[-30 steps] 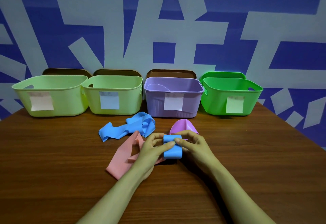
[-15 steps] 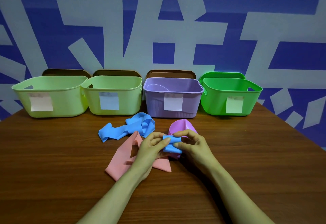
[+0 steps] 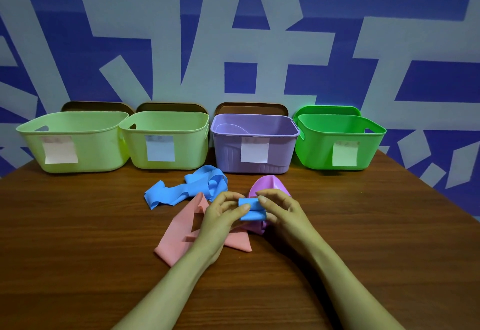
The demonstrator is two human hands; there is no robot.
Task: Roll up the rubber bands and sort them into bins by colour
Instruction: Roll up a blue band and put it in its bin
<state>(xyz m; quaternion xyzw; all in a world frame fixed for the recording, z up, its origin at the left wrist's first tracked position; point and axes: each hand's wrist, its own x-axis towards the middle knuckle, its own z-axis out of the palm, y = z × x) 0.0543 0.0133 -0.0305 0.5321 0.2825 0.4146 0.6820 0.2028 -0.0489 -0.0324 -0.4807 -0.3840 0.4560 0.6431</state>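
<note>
Blue rubber fills the gap between the two hands: the blue roll (image 3: 252, 208) is held just above the desk (image 3: 78, 251). The left hand (image 3: 220, 215) pinches its left end between thumb and curled fingers, and the right hand (image 3: 283, 215) does the same at the right end. A lower fold shows under the upper turn, so the last wrap looks not quite closed. To finish it well, I would keep the edges square to each other, draw each turn snug, and keep a thumb on the free end, since springy rubber will likely unwind once the pressure lets go.

Under the left wrist lies the pink band (image 3: 179, 236), flat and folded. The purple band (image 3: 270, 186) sits just behind the right hand, partly hidden by it. Further back and to the left, the loose blue band (image 3: 187, 189) lies crumpled and unrolled.

Along the far edge stand four bins: the left pale green bin (image 3: 85, 145), the second pale green bin (image 3: 187, 147), the purple bin (image 3: 226, 147) and the bright green bin (image 3: 319, 153). Each has a paper note too faint to read. The second bin's note looks bluish, so that is probably where the roll belongs
</note>
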